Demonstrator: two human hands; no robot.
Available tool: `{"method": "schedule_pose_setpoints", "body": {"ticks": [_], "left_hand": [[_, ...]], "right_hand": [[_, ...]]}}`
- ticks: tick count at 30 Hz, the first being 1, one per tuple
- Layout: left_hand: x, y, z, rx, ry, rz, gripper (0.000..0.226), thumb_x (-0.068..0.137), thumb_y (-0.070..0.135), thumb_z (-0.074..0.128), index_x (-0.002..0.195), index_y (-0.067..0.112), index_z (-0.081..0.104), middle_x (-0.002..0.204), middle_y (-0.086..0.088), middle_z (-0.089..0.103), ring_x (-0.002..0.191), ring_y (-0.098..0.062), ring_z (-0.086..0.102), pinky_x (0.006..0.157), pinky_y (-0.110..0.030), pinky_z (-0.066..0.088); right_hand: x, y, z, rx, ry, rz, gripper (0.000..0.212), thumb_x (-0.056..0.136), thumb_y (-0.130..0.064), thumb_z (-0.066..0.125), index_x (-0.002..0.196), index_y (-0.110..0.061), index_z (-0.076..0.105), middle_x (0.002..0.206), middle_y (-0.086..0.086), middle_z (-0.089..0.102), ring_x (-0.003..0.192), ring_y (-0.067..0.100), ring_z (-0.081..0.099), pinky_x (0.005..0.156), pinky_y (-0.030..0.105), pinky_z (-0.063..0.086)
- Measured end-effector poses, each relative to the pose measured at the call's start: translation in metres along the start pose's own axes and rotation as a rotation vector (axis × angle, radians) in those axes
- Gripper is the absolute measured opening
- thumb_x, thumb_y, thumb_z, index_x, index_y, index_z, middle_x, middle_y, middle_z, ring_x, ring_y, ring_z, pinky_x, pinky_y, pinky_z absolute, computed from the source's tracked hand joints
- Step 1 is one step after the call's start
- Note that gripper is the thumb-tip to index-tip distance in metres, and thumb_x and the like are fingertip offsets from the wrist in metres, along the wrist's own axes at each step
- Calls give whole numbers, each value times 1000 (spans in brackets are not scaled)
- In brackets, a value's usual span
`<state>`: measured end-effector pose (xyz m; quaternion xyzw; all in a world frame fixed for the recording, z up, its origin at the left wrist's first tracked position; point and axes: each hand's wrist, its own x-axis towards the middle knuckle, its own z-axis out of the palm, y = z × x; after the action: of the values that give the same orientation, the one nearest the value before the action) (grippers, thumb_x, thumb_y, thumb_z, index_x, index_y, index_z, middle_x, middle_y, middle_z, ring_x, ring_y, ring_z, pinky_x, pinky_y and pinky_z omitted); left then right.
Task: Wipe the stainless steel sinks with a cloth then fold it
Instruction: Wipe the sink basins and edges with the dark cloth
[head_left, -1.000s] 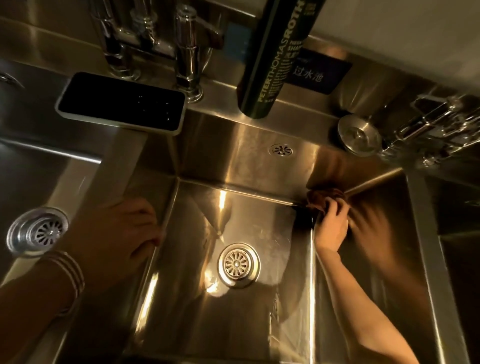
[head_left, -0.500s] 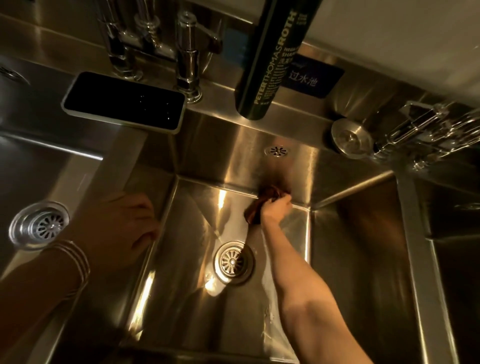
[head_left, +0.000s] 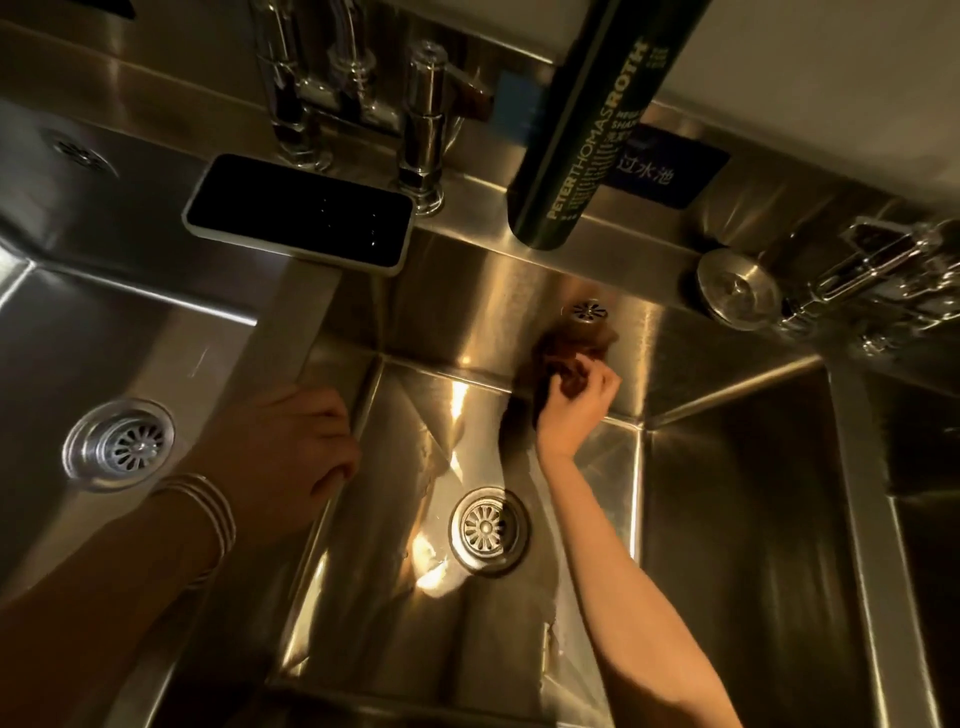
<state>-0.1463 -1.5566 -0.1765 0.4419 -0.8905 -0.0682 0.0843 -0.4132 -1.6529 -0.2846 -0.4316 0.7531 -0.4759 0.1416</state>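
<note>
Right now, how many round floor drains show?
2: one drain in the left sink, one in the middle sink. The right sink's floor is dark, so another may be hidden.

- Three sinks: a middle sink (head_left: 374, 597), a left sink (head_left: 130, 338), a right sink (head_left: 924, 597) partly in view.
- Two strainers: a middle strainer (head_left: 488, 530) in the middle sink, a left strainer (head_left: 119, 444) left of it.
- Two hands: a left hand (head_left: 275, 447) on the middle sink's left rim, a right hand (head_left: 571, 410) inside.
- One cloth (head_left: 566, 348), at the middle sink's back wall.
- One phone (head_left: 298, 213), one bottle (head_left: 576, 130), one round plug (head_left: 737, 288), behind the middle sink.
</note>
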Motion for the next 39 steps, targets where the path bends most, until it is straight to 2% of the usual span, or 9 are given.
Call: {"method": "schedule_pose_setpoints", "body": {"ticks": [6,12,17,20,25,29,32,36,39], "left_hand": [[0,0,0,-6,-11,-21,26,72,31,42,63,26,65,70,6,62,83,-9,46,74,-25,30],[2,2,-3,23,16,9,29,71,31,40,62,25,67,68,6,63,82,-8,42,73,-24,29],[2,3,-3,34,35,14,30,73,31,40,63,23,67,67,7,63,82,-9,42,73,-26,31],[1,1,-3,24,7,14,29,73,31,40,64,24,66,68,8,63,81,-11,50,74,-26,31],[2,1,-4,48,-45,20,32,72,31,39,62,23,68,67,7,65,74,-17,62,76,-28,32],[4,3,-8,58,-70,35,34,72,31,38,59,21,68,63,7,64,73,-18,62,75,-30,42],[7,9,-15,83,-123,62,36,69,31,36,54,21,68,58,6,63,66,-18,63,64,-29,52],[7,13,-16,246,-200,62,19,64,31,56,55,20,68,59,1,65,66,-25,65,64,-38,54],[8,21,-6,264,-137,12,12,54,17,76,65,14,71,71,-10,69,73,-37,66,66,-48,53]], "right_hand": [[1,-43,6,12,-88,-315,46,64,20,63,106,-1,64,118,21,47,114,20,34,100,0,19],[-22,-12,31,-194,-310,-180,43,67,15,62,104,-7,65,113,16,48,111,30,38,100,43,40],[-12,-71,25,53,-215,-474,44,68,-2,49,109,-5,64,120,15,41,115,24,31,102,14,26],[-11,-66,32,-81,-297,-571,38,72,-9,52,108,-7,65,119,10,42,113,25,31,101,22,29],[-23,11,23,-325,-425,-248,37,69,10,64,102,-7,65,109,17,52,103,35,44,94,48,43],[-25,26,-35,-486,-433,-335,34,73,2,66,104,-11,66,110,15,53,103,33,45,93,43,42],[-32,46,-78,-672,-416,-196,32,79,-8,66,110,-13,62,119,15,51,106,35,46,92,42,43],[-45,68,-120,-741,-771,65,47,84,-14,67,129,-10,52,136,15,40,122,35,45,106,36,35],[-55,55,-153,-839,-1125,-65,60,81,-13,69,137,-13,45,139,12,36,127,29,43,109,31,32]]}}
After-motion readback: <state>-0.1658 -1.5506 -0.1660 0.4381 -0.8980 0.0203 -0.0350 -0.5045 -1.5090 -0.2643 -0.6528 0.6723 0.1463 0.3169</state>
